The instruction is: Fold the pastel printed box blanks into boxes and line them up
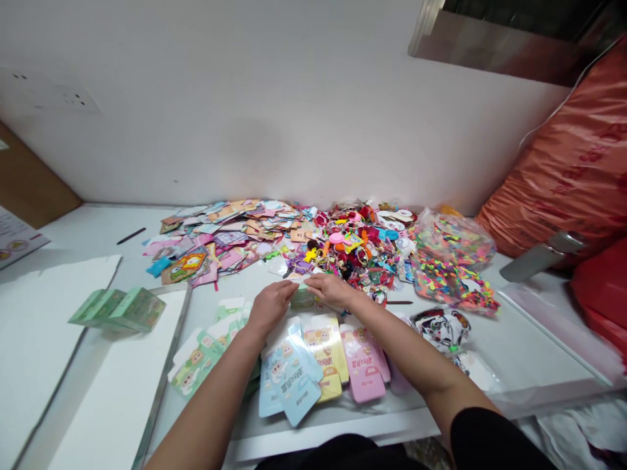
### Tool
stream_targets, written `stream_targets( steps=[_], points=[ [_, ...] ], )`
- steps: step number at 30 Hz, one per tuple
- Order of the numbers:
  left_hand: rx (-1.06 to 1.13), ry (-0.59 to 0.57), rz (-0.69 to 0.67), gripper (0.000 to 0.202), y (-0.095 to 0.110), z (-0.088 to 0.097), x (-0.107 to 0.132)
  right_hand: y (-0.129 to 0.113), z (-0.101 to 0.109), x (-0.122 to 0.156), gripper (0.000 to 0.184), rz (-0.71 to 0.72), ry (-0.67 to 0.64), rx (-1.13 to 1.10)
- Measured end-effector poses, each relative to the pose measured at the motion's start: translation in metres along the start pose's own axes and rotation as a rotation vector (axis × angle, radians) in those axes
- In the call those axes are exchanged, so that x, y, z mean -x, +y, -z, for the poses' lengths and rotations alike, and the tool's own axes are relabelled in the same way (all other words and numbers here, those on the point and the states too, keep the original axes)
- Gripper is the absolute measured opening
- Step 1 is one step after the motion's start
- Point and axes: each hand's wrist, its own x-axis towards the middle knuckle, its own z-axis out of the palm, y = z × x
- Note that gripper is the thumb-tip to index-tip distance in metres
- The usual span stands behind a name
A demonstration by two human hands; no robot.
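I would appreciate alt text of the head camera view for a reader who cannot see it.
A person's bare left hand and right hand meet on a small mint-green cardboard packet on a white table, above fanned pastel blue, yellow and pink cardboard packets, before a heap of colourful small accessories.

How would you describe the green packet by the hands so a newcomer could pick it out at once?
On the white table, find the heap of colourful hair accessories. In front of it, the left hand and right hand meet above a small green card packet, the only one under them.
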Motion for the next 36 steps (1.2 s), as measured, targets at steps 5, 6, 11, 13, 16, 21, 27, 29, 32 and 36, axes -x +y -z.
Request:
stream_targets(
  steps=[5,6,11,13,16,21,27,29,32,36],
  points=[
    [-0.069,-0.012,-0.059,0.035,-0.003,-0.012,0.006,0.000,-0.024,0.012,0.038,0.022,0.064,0.213],
    [-0.063,-0.005,-0.065,0.035,-0.003,-0.014,0.006,0.000,-0.026,0.013,0.039,0.008,0.072,0.215],
    [0.019,0.105,-0.003,0.031,0.008,-0.011,0.001,-0.009,-0.026,0.010,0.057,-0.143,0.125,0.052],
    [0.004,0.181,0.059,0.031,0.011,0.003,0.001,-0.018,-0.023,0.008,0.070,-0.200,0.208,-0.026],
    [-0.052,0.368,0.176,0.034,-0.003,0.042,0.010,-0.032,-0.016,0.007,0.065,-0.198,0.306,-0.111],
    [-0.298,0.616,0.511,0.034,-0.076,0.115,0.052,-0.048,-0.011,0.006,0.047,-0.201,0.287,-0.172],
    [-0.425,0.577,0.739,0.048,-0.110,0.131,0.096,-0.080,-0.016,-0.010,0.029,-0.230,0.068,-0.164],
    [-0.409,0.429,0.778,0.045,-0.094,0.123,0.115,-0.100,-0.018,-0.016,0.024,-0.196,-0.022,-0.157],
    [-0.313,0.064,0.897,0.044,-0.070,0.105,0.148,-0.135,-0.025,-0.026,0.024,-0.126,-0.161,-0.161],
    [-0.051,0.064,0.967,0.050,-0.058,0.081,0.175,-0.171,-0.045,-0.042,0.032,-0.127,-0.313,-0.137]
  ],
)
